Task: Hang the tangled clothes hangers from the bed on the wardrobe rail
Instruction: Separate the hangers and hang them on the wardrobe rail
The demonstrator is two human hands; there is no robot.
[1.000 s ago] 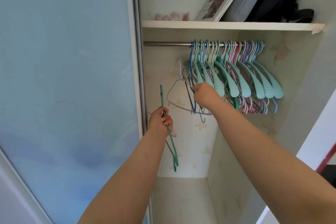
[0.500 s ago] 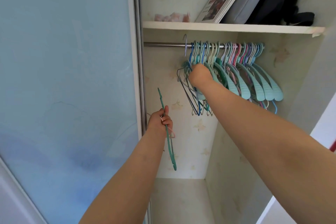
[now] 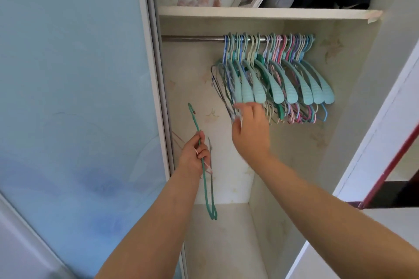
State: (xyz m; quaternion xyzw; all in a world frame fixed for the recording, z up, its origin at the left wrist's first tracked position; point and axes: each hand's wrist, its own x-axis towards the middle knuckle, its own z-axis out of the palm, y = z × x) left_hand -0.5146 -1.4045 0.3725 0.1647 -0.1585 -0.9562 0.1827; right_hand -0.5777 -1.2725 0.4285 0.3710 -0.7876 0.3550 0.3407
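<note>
The rail (image 3: 192,39) was bare left of the hung hangers (image 3: 272,79). The right hand (image 3: 249,133), lowered since before, fingers spread, touched them; left hand (image 3: 192,154) gripped a green hanger (image 3: 205,179).

We see a dense row of teal, pink and cream hangers (image 3: 278,79) hooked on the metal wardrobe rail (image 3: 192,39), crowded toward its right end. A thin green hanger (image 3: 205,179), seen edge-on, stands nearly upright below, hook uppermost.
</note>
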